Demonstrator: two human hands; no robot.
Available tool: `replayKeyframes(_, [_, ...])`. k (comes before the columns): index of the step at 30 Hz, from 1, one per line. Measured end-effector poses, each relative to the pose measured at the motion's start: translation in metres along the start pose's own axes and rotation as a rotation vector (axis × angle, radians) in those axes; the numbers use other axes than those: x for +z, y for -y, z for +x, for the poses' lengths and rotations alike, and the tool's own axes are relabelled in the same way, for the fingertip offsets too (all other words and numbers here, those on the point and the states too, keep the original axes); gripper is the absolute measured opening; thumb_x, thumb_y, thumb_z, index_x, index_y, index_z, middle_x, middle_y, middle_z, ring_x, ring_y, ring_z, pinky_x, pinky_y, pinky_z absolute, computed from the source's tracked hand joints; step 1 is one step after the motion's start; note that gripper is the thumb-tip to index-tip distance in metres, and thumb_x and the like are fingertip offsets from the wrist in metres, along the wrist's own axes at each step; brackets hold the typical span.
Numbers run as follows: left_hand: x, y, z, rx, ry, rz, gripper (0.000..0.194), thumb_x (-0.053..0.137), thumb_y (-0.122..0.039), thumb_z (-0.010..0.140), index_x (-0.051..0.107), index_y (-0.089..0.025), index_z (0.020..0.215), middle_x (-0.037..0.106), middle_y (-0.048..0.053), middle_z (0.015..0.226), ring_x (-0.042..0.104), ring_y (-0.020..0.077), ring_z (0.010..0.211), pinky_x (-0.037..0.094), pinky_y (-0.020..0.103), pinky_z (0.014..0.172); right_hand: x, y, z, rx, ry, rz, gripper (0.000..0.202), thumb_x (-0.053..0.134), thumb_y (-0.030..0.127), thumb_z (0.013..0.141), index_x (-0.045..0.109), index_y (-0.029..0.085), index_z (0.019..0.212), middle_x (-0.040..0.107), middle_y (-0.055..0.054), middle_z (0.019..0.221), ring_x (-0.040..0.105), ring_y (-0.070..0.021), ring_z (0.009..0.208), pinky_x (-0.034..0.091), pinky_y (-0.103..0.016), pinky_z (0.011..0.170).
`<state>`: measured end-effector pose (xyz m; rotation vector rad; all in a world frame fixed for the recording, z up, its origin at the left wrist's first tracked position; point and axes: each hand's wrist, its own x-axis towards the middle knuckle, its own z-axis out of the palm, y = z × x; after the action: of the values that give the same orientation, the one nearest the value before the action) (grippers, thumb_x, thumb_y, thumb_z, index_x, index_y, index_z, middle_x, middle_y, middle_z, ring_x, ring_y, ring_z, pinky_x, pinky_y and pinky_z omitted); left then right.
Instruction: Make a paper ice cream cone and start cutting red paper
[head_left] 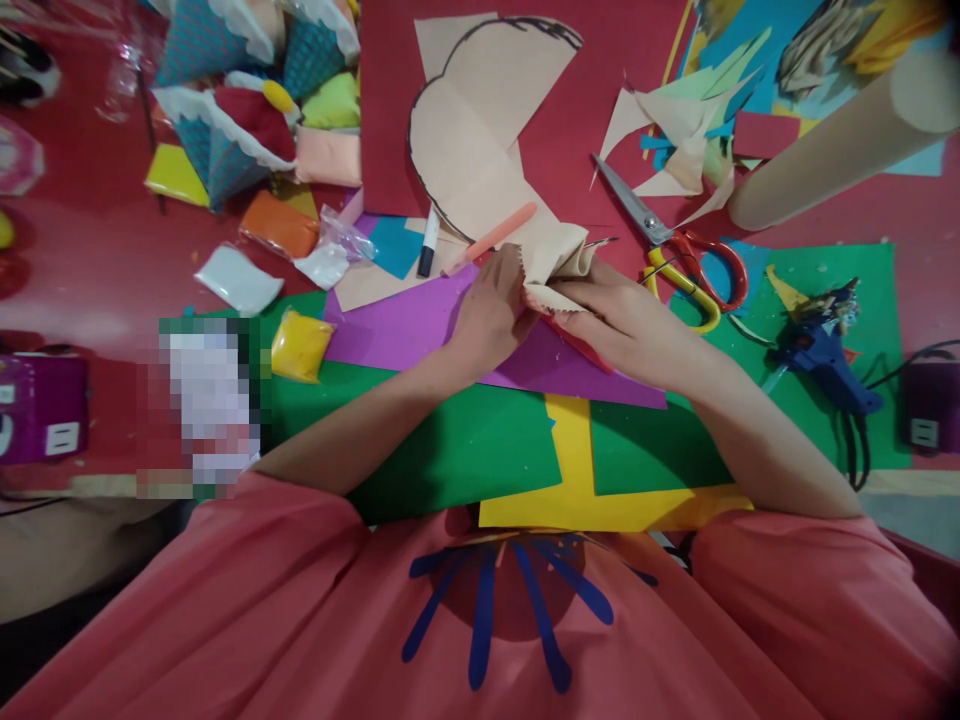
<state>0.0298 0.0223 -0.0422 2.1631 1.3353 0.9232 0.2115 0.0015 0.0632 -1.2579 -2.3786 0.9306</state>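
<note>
Near the middle of the table, my left hand [489,312] and my right hand [626,318] meet on a folded beige piece [553,252] with a zigzag edge. Fingers of both hands are closed on it, and the fingertips are partly hidden. Just beyond lies a larger beige sheet [469,140] with a curved black outline; whether it joins the folded piece, I cannot tell. An orange stick [499,232] lies by my left hand, close to a black-and-white marker [428,245]. Partly opened scissors [645,215] with red and yellow handles rest beyond my right hand.
A blue glue gun [829,365] lies at right on green sheet [881,300]. Beige roll [825,145] and paper scraps [686,130] are at upper right. Clay packets [279,225] and blue cones [225,140] fill upper left. Purple sheet [397,335] lies under my hands.
</note>
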Motion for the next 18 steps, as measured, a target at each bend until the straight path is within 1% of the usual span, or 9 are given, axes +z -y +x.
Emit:
replayKeyframes(3, [-0.006,-0.01,0.002,0.049,0.025,-0.015,0.031,0.053,-0.038,0.083,0.043,-0.025,0.11,0.056,0.011,0.107,0.058,0.03,0.101,0.051,0.048,0.083,0.0,0.0,0.001,0.001,-0.05,0.098,0.031,0.046,0.039,0.097,0.067,0.016,0.097,0.061,-0.005,0.089,0.055,-0.0157,0.079,0.043,-0.028,0.071])
replayKeyframes(5, [-0.009,-0.015,0.003,0.073,0.056,-0.031,0.035,0.054,-0.04,0.084,0.042,-0.024,0.113,0.056,0.012,0.112,0.056,0.0308,0.107,0.05,0.049,0.088,0.0,0.0,0.002,0.012,-0.07,0.152,0.031,0.049,0.042,0.096,0.066,0.017,0.095,0.06,-0.002,0.081,0.052,-0.0133,0.07,0.041,-0.027,0.064])
replayKeyframes(7, [-0.01,-0.017,0.004,0.069,0.088,-0.048,0.038,0.055,-0.04,0.085,0.042,-0.023,0.116,0.055,0.013,0.118,0.053,0.0317,0.115,0.047,0.05,0.095,-0.002,-0.002,0.002,0.022,-0.076,0.165,0.032,0.049,0.044,0.096,0.066,0.017,0.092,0.059,-0.001,0.076,0.051,-0.0126,0.066,0.04,-0.027,0.062])
replayKeyframes(9, [-0.009,-0.015,0.004,0.03,0.113,-0.065,0.04,0.056,-0.041,0.086,0.041,-0.023,0.118,0.055,0.014,0.121,0.052,0.0327,0.118,0.046,0.049,0.097,-0.003,-0.003,0.003,0.015,-0.072,0.138,0.035,0.046,0.043,0.097,0.067,0.018,0.085,0.061,-0.003,0.079,0.053,-0.014,0.07,0.042,-0.028,0.065])
replayKeyframes(12, [-0.007,-0.011,0.003,-0.051,0.158,-0.075,0.037,0.056,-0.044,0.087,0.042,-0.023,0.114,0.056,0.014,0.119,0.054,0.0341,0.116,0.047,0.048,0.094,-0.006,-0.006,0.003,-0.011,-0.053,0.08,0.037,0.043,0.038,0.098,0.069,0.019,0.08,0.065,-0.006,0.09,0.058,-0.0171,0.081,0.045,-0.031,0.074])
replayKeyframes(15, [-0.008,-0.01,0.003,-0.075,0.199,-0.046,0.031,0.058,-0.04,0.086,0.044,-0.023,0.108,0.059,0.013,0.111,0.056,0.0339,0.111,0.047,0.047,0.092,-0.008,-0.005,0.002,-0.009,-0.018,0.003,0.033,0.044,0.035,0.097,0.071,0.018,0.086,0.066,-0.007,0.095,0.06,-0.018,0.082,0.046,-0.032,0.075])
replayKeyframes(18, [-0.011,-0.014,0.004,-0.073,0.193,-0.024,0.029,0.058,-0.033,0.083,0.046,-0.024,0.107,0.061,0.009,0.107,0.058,0.0321,0.106,0.049,0.045,0.087,-0.011,0.001,0.0,0.028,0.021,-0.068,0.024,0.054,0.034,0.091,0.07,0.017,0.097,0.068,-0.007,0.095,0.061,-0.0186,0.081,0.043,-0.03,0.071])
